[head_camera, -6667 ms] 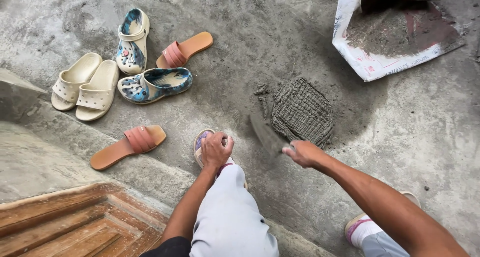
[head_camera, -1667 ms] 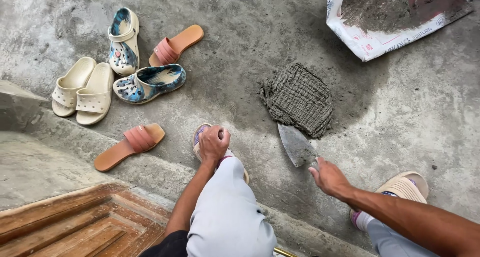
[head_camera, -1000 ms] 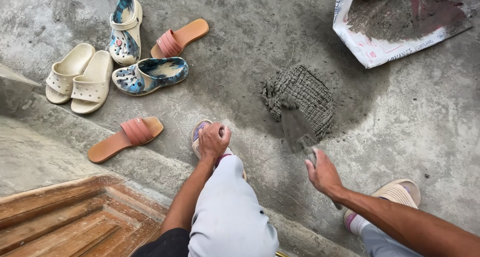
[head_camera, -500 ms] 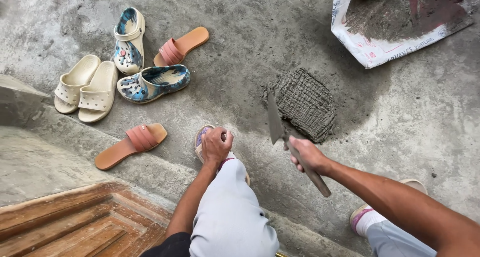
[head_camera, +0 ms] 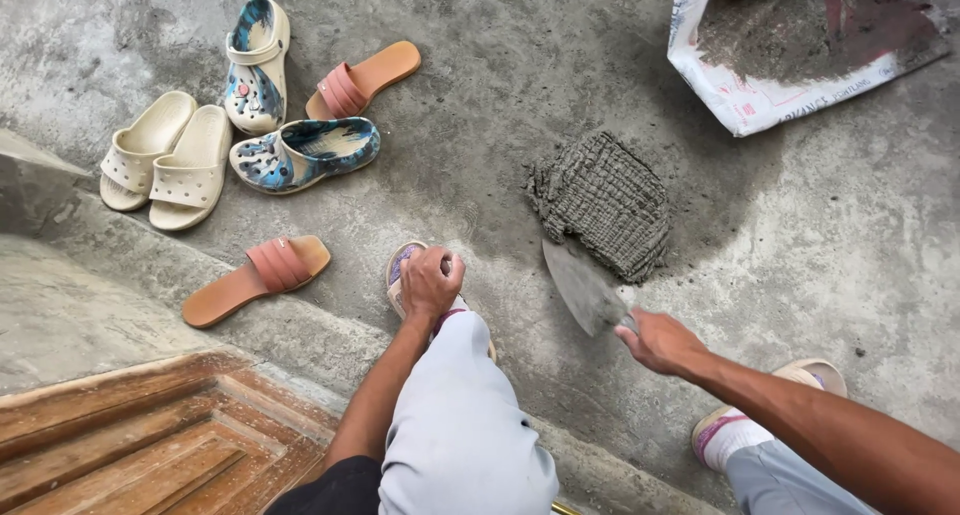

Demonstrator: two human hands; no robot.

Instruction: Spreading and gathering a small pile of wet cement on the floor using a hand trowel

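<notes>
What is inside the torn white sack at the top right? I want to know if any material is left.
The white sack lies torn open, holding a spread of grey powder, the same grey as the mortar pile. A dark shape covers its top edge, and its depth cannot be seen.

cam: head-worn, 1 view | faces steeply down at concrete floor [head_camera: 860, 275] | close, over knee [head_camera: 460, 415]

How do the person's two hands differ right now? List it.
The right hand grips a trowel whose blade lies at the edge of the wet mortar pile; the left hand holds no tool and rests closed on the knee. The right arm reaches outward; the left stays close. Both are bare.
</notes>
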